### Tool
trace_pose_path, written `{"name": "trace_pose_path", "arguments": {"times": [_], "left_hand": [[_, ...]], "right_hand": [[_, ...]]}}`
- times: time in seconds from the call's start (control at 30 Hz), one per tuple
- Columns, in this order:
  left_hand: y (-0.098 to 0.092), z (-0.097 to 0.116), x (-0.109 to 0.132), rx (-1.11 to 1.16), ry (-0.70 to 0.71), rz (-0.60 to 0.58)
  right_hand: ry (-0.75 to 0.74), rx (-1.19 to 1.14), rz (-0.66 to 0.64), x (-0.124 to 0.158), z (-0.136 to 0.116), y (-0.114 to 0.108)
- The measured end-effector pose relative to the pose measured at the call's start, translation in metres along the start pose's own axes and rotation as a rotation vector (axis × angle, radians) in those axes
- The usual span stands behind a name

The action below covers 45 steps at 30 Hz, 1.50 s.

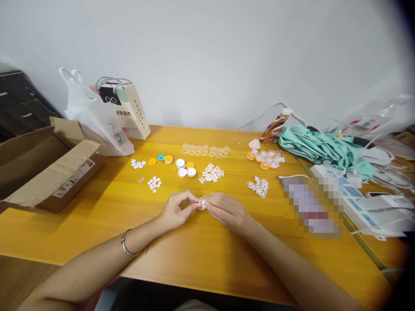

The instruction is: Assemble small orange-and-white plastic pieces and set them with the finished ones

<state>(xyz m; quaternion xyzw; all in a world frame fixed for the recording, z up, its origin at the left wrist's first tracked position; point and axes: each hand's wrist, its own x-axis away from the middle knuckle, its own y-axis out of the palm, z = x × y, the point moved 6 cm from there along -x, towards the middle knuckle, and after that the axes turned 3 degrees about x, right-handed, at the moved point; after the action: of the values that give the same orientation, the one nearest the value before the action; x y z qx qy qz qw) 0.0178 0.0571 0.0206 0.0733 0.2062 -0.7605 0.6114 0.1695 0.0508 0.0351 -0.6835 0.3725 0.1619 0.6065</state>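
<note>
My left hand [177, 208] and my right hand [227, 210] meet at the middle of the yellow table [207, 250], both pinching one small white round part [202, 203] between their fingertips. Beyond them lie white lacy pieces [211, 172], a second pile of lacy pieces [259, 186], white round caps [185, 168], small white discs [154, 183], yellow and teal rings [160, 159] and a row of clear cups [205, 150]. A bracelet sits on my left wrist.
An open cardboard box [45, 166] lies at the left. A white plastic bag [94, 116] and a paper bag [131, 110] stand at the back. A bottle [275, 126], a green umbrella [320, 147] and a power strip [353, 194] crowd the right side.
</note>
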Motion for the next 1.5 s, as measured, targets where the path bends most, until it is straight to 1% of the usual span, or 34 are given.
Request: {"name": "trace_pose_path", "arguments": {"times": [0.1, 0.2, 0.3, 0.43, 0.6, 0.9, 1.07, 1.37, 1.5], "left_hand": [[0.0, 0.0, 0.0, 0.011, -0.014, 0.004], [0.001, 0.0, -0.001, 0.02, -0.023, 0.002], [0.001, 0.001, -0.001, 0.036, -0.032, -0.006], [0.001, 0.002, -0.002, 0.061, -0.049, -0.025], [0.001, 0.004, -0.003, 0.081, -0.057, -0.05], [0.001, 0.004, 0.0, 0.098, -0.055, -0.087], [0.003, 0.007, 0.001, 0.099, -0.057, -0.084], [0.003, 0.01, 0.001, 0.078, -0.059, -0.1], [0.003, 0.012, 0.0, 0.095, -0.077, -0.11]], "right_hand": [[-0.016, 0.026, -0.047, -0.002, -0.001, -0.001], [-0.051, 0.017, -0.062, -0.007, -0.006, -0.007], [-0.102, 0.093, -0.056, -0.012, -0.013, -0.013], [-0.142, 0.201, -0.022, -0.012, -0.015, -0.013], [-0.168, 0.2, -0.006, -0.009, -0.012, -0.011], [-0.206, 0.24, -0.063, -0.016, -0.019, -0.018], [-0.24, 0.269, -0.082, -0.015, -0.02, -0.018], [-0.297, 0.307, -0.065, -0.017, -0.024, -0.019], [-0.293, 0.28, -0.047, -0.015, -0.023, -0.017]]}}
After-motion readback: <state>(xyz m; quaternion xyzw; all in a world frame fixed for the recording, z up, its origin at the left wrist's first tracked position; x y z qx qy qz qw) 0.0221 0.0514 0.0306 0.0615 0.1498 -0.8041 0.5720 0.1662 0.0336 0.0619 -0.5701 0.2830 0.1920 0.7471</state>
